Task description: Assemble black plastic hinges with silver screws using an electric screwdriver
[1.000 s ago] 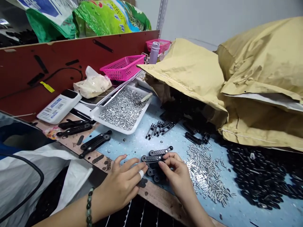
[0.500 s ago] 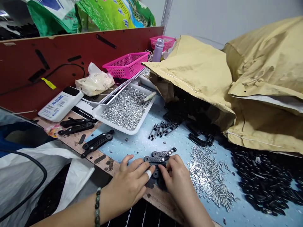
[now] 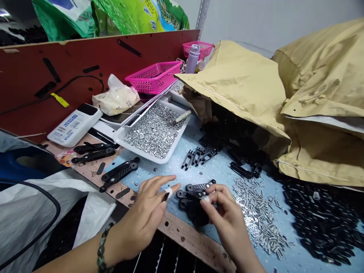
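Observation:
My left hand (image 3: 145,216) hovers near the table's front edge with its fingers stretched toward a small stack of black plastic link pieces (image 3: 193,189); one fingertip is taped white. My right hand (image 3: 227,218) curls its fingers over the right side of that stack, and I cannot make out what they grip. A pile of small silver pins (image 3: 256,212) lies just right of my right hand. A white tray (image 3: 126,132) full of silver nuts sits behind the stack, with a small brush in it.
Tan sacks (image 3: 256,87) spilling black parts fill the right. A heap of small black parts (image 3: 318,212) lies at the right front. Pink baskets (image 3: 155,77), a purple bottle (image 3: 192,58), a white bag (image 3: 116,98), a white device (image 3: 74,125) and loose black links (image 3: 119,172) stand at the left.
My left hand has lifted off the stack and spread its fingers. My right hand has shifted slightly right and closed over the stack's edge. The camera has drifted a little.

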Demonstrator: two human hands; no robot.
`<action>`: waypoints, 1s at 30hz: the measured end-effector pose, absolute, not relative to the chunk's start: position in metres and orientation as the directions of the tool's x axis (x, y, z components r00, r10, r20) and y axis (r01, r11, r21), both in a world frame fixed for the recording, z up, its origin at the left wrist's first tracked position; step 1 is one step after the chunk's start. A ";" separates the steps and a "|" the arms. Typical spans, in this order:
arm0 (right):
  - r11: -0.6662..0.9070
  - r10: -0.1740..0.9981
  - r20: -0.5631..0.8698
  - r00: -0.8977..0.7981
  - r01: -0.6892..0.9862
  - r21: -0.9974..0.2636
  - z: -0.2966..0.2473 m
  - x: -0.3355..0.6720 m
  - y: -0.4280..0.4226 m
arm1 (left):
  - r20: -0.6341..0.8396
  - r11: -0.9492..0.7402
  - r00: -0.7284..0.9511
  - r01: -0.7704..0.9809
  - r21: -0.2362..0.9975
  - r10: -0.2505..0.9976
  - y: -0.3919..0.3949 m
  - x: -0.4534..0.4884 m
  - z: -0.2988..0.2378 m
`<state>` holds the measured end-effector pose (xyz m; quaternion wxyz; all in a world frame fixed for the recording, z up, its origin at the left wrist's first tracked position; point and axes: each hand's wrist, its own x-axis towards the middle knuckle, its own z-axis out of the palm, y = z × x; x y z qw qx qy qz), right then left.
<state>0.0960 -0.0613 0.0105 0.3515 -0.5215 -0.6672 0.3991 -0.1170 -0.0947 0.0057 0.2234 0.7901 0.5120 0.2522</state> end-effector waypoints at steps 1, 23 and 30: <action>0.046 0.985 -0.023 -0.173 0.387 -0.921 0.006 0.098 -0.056 | 0.169 -0.405 0.379 0.719 0.566 0.910 -0.094 -0.119 0.003; -0.152 0.913 -0.313 -0.263 0.493 -0.857 -0.003 0.096 -0.027 | 0.261 -0.553 0.490 0.696 0.458 0.832 -0.093 -0.116 -0.016; -0.198 0.889 -0.353 -0.292 0.451 -0.870 -0.004 0.099 -0.025 | 0.268 -0.571 0.505 0.692 0.443 0.820 -0.092 -0.116 -0.016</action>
